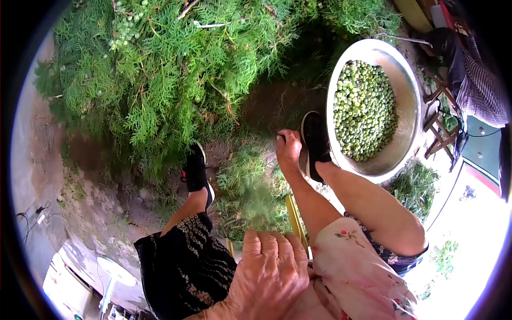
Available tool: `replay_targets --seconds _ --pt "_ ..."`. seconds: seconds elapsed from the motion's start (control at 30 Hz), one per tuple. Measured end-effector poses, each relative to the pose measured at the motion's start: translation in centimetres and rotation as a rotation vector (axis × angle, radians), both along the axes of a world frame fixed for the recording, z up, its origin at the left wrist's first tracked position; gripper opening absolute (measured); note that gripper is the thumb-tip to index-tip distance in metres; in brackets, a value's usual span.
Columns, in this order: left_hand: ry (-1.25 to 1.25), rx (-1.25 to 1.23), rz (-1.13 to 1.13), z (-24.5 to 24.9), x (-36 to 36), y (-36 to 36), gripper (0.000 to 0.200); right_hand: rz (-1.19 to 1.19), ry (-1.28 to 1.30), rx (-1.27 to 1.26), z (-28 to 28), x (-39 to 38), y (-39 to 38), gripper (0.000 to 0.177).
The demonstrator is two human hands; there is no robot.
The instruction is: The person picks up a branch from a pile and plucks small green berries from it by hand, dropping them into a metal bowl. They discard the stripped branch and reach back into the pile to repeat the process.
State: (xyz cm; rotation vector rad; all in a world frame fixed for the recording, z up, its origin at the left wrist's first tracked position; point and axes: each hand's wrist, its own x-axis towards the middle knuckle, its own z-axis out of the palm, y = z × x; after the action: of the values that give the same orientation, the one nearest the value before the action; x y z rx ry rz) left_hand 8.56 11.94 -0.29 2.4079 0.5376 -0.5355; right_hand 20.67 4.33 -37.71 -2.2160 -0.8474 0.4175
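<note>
My left hand (269,269) is close to the camera at the bottom centre, its back toward me and its fingers curled over. Whatever it may hold is hidden beneath it; a blurred patch of green (261,205) shows just beyond the knuckles. Low near the ground, my right hand (288,147) reaches down beside my right shoe (316,141). Its fingers are bent together, with a small dark spot at the tips that I cannot make out. A large metal basin (408,106) stands right of that shoe, holding many small green cones or berries (365,109).
A big heap of green conifer branches (160,80) fills the upper left and centre. Loose green sprigs (240,176) lie between my feet. A yellow strip (295,221), perhaps part of a seat, shows between my legs. Wooden folding legs (441,114) and checked cloth (482,90) are at right.
</note>
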Motion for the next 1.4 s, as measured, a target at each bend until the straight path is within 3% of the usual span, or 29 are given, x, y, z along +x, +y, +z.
replay_targets --seconds 0.07,0.13,0.2,0.27,0.33,0.4,0.43,0.53,0.6,0.67,0.83,0.97,1.07,1.13,1.2,1.23,1.33,1.4 --pt "-0.075 0.201 -0.077 -0.5 -0.5 -0.8 0.035 -0.108 -0.013 0.136 3.6 0.0 1.4 0.015" --pt "-0.050 0.191 -0.110 -0.6 -0.7 -1.0 0.034 -0.095 -0.214 0.273 7.8 1.7 2.8 0.016" --pt "-0.063 0.157 -0.117 -0.5 -0.6 -0.7 0.030 -0.190 -0.324 0.232 10.7 4.1 3.8 0.019" --pt "-0.080 0.111 -0.146 -1.2 -0.6 -0.6 0.028 -0.295 -0.329 0.290 12.1 6.3 4.5 0.026" --pt "-0.069 0.104 -0.155 -1.4 -0.8 -1.1 0.028 -0.289 -0.515 0.232 11.2 7.4 4.6 0.035" --pt "-0.065 0.108 -0.172 -1.5 -0.9 -1.2 0.029 -0.204 -0.532 0.255 12.1 6.3 5.0 0.033" --pt "-0.065 0.115 -0.186 -1.5 -0.9 -1.2 0.029 -0.068 -0.381 0.367 11.9 5.4 4.9 0.037" --pt "-0.108 0.104 -0.180 -1.3 -0.7 -0.7 0.030 0.100 -0.203 0.076 7.5 2.8 4.7 0.036" --pt "-0.141 0.134 -0.125 -1.0 -0.5 -0.3 0.028 0.001 0.062 -0.186 4.8 2.6 4.7 0.040" --pt "-0.156 0.202 -0.038 -0.8 -0.9 -0.7 0.026 0.004 -0.119 -0.216 0.6 4.3 4.6 0.051" --pt "-0.067 0.112 -0.005 -0.7 -0.4 -0.7 0.016 -0.020 0.137 -0.575 2.3 7.3 8.9 0.056" --pt "-0.062 0.082 -0.007 -0.6 -0.2 -0.5 0.015 0.244 0.042 -0.656 0.2 0.6 8.0 0.067" --pt "-0.060 0.072 -0.023 -0.5 0.0 -0.3 0.017 0.722 -0.067 -0.789 2.8 -6.3 5.2 0.069" --pt "-0.064 0.068 -0.033 -0.7 0.1 -0.2 0.018 0.941 -0.261 -0.643 1.3 -10.8 -1.4 0.065" --pt "-0.072 0.068 -0.044 -0.7 0.0 0.0 0.019 1.177 -0.188 -0.709 3.6 -11.9 -6.7 0.065" --pt "-0.070 0.064 -0.048 -0.8 0.1 0.1 0.019 1.211 -0.185 -0.706 5.1 -11.9 -8.6 0.056" --pt "-0.066 0.040 -0.057 -0.9 0.2 0.1 0.020 1.579 0.208 -1.131 6.8 -10.4 -7.8 0.040" --pt "-0.062 0.039 -0.062 -0.9 0.3 0.3 0.021 1.346 0.218 -1.081 4.5 -8.8 -4.2 0.025"
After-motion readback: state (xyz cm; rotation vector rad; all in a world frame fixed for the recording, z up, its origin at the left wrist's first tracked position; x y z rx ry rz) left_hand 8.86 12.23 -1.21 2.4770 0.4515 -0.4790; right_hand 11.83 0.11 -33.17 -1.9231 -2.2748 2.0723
